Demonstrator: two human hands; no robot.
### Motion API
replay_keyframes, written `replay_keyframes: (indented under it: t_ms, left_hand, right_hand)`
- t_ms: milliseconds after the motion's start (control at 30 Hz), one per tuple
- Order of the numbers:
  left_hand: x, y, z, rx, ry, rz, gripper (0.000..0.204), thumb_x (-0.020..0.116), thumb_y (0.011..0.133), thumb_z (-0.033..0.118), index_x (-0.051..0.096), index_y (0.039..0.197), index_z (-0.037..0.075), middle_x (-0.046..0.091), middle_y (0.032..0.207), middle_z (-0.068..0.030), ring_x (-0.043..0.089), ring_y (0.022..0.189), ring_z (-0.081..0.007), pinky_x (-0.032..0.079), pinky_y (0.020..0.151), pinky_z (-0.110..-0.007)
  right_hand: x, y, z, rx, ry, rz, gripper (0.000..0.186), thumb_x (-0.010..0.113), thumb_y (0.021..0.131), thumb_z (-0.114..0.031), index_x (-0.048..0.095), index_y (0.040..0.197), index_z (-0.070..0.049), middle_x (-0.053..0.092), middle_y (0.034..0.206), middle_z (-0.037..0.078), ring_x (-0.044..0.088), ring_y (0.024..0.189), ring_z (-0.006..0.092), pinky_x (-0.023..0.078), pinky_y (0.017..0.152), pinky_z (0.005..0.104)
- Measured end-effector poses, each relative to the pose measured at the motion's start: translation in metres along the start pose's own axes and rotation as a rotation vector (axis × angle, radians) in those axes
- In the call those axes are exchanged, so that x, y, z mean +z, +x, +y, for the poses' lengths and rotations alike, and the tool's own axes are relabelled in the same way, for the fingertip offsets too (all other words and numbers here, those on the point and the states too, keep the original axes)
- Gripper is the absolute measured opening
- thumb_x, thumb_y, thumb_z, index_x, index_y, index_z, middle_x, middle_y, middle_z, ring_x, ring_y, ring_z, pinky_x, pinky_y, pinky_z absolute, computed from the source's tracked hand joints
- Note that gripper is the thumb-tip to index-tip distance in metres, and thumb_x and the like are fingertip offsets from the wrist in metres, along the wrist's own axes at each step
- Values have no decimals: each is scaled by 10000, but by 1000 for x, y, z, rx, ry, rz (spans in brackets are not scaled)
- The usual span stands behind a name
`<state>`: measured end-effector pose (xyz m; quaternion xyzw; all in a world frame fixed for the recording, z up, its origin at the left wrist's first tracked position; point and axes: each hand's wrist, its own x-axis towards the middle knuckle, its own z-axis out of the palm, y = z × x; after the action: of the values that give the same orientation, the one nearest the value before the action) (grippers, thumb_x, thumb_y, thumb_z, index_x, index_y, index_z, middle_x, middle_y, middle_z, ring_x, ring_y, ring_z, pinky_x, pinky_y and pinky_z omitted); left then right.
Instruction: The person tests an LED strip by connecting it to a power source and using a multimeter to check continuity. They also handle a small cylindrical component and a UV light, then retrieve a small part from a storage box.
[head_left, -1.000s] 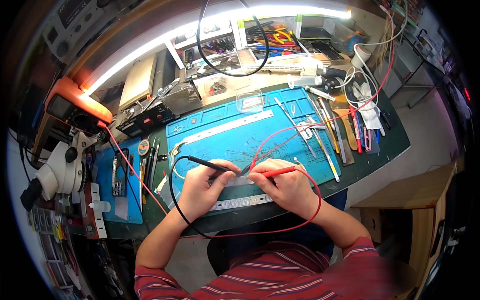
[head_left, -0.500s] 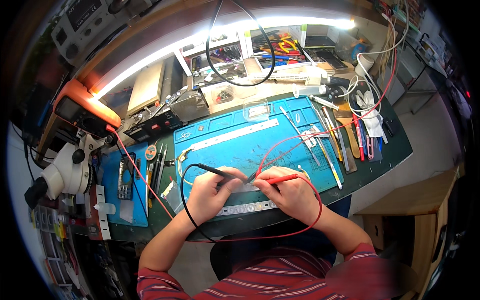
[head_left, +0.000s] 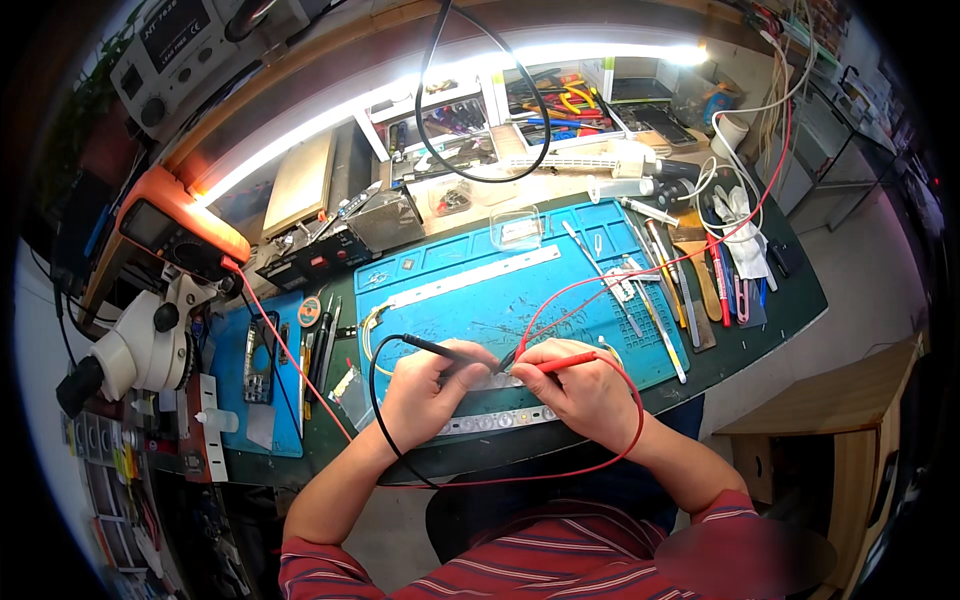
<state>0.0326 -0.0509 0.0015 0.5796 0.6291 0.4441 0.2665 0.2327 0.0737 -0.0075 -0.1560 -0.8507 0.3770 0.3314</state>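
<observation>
My left hand (head_left: 428, 388) is closed around a black test probe (head_left: 430, 346). My right hand (head_left: 575, 390) pinches a red test probe (head_left: 568, 362). Both hands meet over the front of a blue work mat (head_left: 450, 317), with the probe tips close together and too small to make out. Between my fingers sit the ends of a red lead and a dark lead (head_left: 520, 348), perhaps clips. Under the fingertips lies a pale strip (head_left: 498, 381), partly hidden. Nearer me is an LED strip (head_left: 497, 420) with round lenses, its right end covered by my right hand.
An orange multimeter (head_left: 185, 222) stands at the left, above a white microscope part (head_left: 135, 340). A long white strip (head_left: 480, 277) lies across the mat. Tweezers, a brush (head_left: 703, 275) and pens lie at the right. A black cable loop (head_left: 483, 176) hangs over the far side.
The whole view has shifted slightly. Both hands keep their probes and stay close together over the pale strip, with hardly any movement.
</observation>
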Motion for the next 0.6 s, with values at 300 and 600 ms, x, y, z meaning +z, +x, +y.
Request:
replay_keyframes:
  t_ms: [300,600]
  left_hand:
    - [0,-6,-22,56,49,3,181,683,968,7,693,1148,11,754,1061,-144,756,942,-271,611,807,-352]
    - [1,-6,-14,39,50,7,129,677,994,-2,710,1119,0,759,1037,-97,722,939,-187,564,817,-309]
  right_hand:
    - [3,-1,2,-29,-52,33,131,747,949,-161,708,918,-40,710,850,113,708,772,301,556,660,379]
    - [-2,6,4,14,-84,-71,155,727,956,-208,734,963,-53,704,867,127,694,809,335,551,712,401]
